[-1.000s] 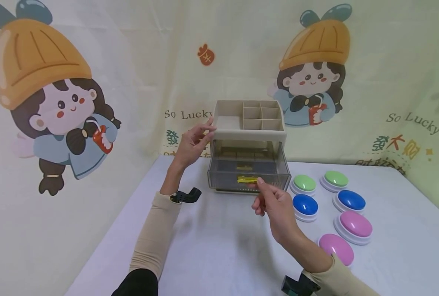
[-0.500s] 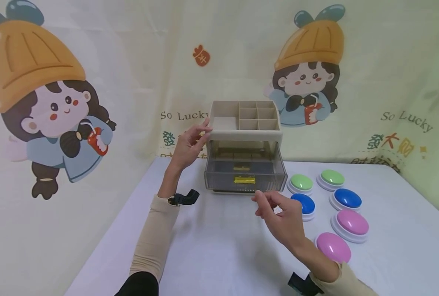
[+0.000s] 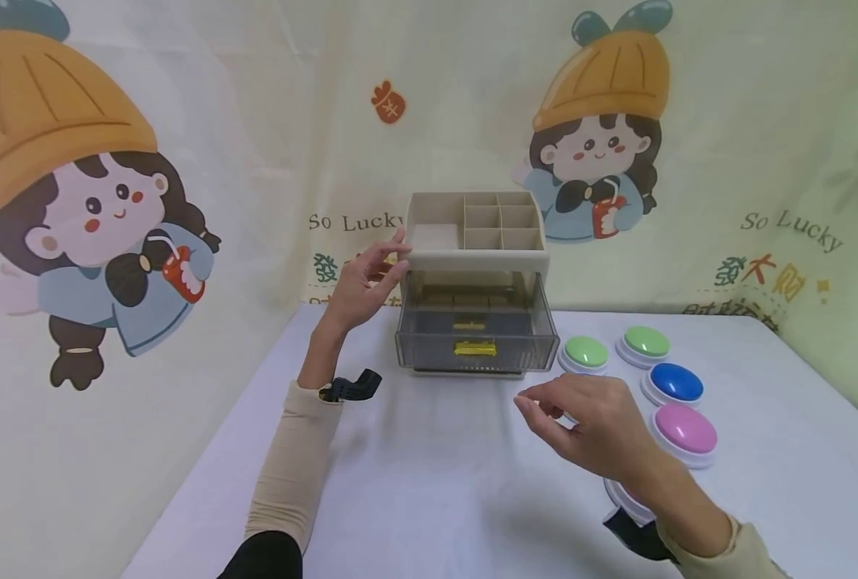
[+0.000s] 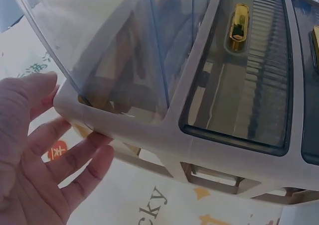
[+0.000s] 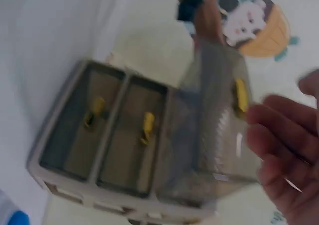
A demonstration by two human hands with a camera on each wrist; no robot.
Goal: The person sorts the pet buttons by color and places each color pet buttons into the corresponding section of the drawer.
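Note:
A cream desktop organizer (image 3: 475,261) stands on the table, its upper compartments uncovered. Its top smoky clear drawer (image 3: 429,354) is pulled far out, showing a gold handle (image 3: 475,348); two lower drawers with gold handles stay in, best seen in the right wrist view. My left hand (image 3: 359,289) touches the organizer's upper left corner, fingertips against the side wall in the left wrist view. My right hand (image 3: 595,422) hovers in front and to the right of the drawer, fingers loosely bent, nothing in them. In the right wrist view its fingers (image 5: 281,130) are beside the drawer handle.
Domed push buttons on white bases line the right side: green (image 3: 586,351), green (image 3: 646,341), blue (image 3: 677,382) and pink (image 3: 686,428). My right hand and wrist cover others. A cartoon-printed cloth (image 3: 255,121) hangs behind the white table (image 3: 400,498).
My right hand has let go of the drawer's gold handle and moved toward me and to the right. The drawer stays pulled out; my left hand keeps its place on the organizer.

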